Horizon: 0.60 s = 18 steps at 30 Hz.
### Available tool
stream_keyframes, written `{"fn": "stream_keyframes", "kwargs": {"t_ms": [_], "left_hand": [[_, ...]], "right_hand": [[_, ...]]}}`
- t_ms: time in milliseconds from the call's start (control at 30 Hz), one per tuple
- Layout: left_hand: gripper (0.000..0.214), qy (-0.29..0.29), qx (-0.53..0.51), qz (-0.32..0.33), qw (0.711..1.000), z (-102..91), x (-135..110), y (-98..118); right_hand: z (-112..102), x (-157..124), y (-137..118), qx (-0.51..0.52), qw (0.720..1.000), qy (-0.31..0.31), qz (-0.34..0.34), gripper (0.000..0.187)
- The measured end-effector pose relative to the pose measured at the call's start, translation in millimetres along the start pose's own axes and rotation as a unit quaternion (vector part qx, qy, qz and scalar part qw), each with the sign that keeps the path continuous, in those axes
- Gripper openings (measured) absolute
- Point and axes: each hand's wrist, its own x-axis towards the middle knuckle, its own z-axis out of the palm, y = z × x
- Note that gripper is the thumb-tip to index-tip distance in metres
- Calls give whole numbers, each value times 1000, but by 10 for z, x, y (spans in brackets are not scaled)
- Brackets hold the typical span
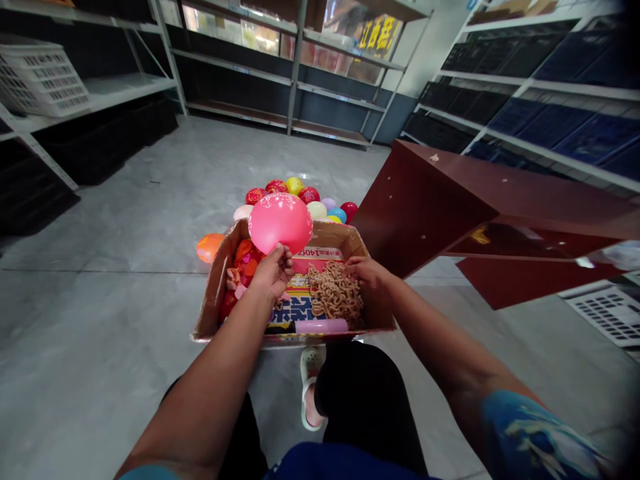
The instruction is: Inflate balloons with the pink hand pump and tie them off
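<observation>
My left hand point(273, 270) is closed on the neck of an inflated pink balloon point(280, 221), held over a shallow cardboard box point(213, 287) on the floor in front of me. My right hand point(366, 270) reaches into the box, its fingers pinched at the edge of a pile of tan rubber bands point(334, 293); what they grip is too small to make out. Flat uninflated red and pink balloons point(241, 267) fill the box's left side. A pink pump point(320, 326) lies along the box's near wall.
Several inflated balloons point(300, 193) lie on the grey floor beyond the box, and an orange one point(209, 247) to its left. A dark red wooden cabinet point(450, 213) lies tipped at the right. Metal shelving lines the walls, with a white crate point(40, 77) at left.
</observation>
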Motion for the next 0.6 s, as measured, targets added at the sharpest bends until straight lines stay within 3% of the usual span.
{"fn": "stream_keyframes", "kwargs": {"t_ms": [167,367,500,600], "left_hand": [[16,15,10,-3,1000,-20,36,-28],[18,21,64,-36,997,-49,30,-72],[19,-7,101,-50,994,-62,-4,-70],[19,-11,111,-48,993,-58,-32,-60]], "right_hand": [[94,-216,-342,94,995,-44,-3,16],[539,-398,-566,220,966,-115,-74,13],[821,-430,-593,254,955,-92,-122,16],[948,-446,-584,221,959,-62,-165,16]]}}
